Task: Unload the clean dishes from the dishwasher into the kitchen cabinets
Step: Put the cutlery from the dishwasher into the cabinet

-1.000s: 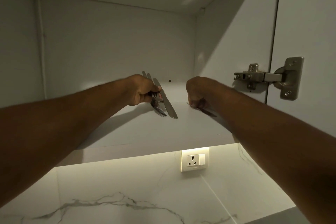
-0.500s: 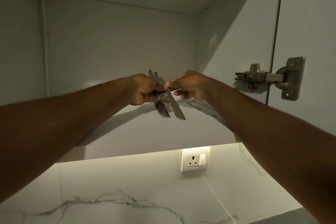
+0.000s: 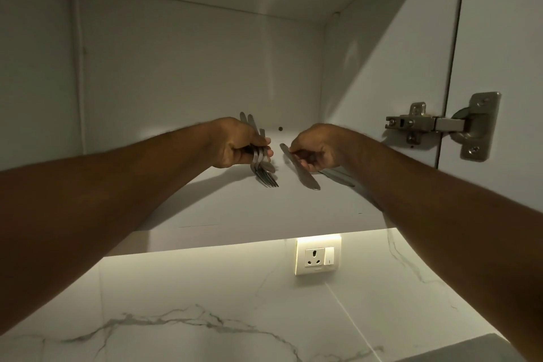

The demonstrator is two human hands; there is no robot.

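Both arms reach up into an open white wall cabinet. My left hand (image 3: 235,145) grips a bundle of steel forks (image 3: 264,175), tines pointing down toward me, handles sticking up behind the fingers. My right hand (image 3: 316,150) pinches a table knife (image 3: 302,175) by its handle, blade end slanting down over the cabinet shelf (image 3: 223,200). Another knife (image 3: 338,176) lies flat on the shelf just right of my right hand, partly hidden by the wrist.
The cabinet's back and side walls are bare white. Its open door (image 3: 505,38) hangs at the right on a metal hinge (image 3: 440,125). Below the shelf are a lit marble backsplash (image 3: 205,303) and a wall socket (image 3: 318,256).
My right hand took one knife out of the left hand's bundle and moved it right, away from the forks. The left hand now holds only forks.
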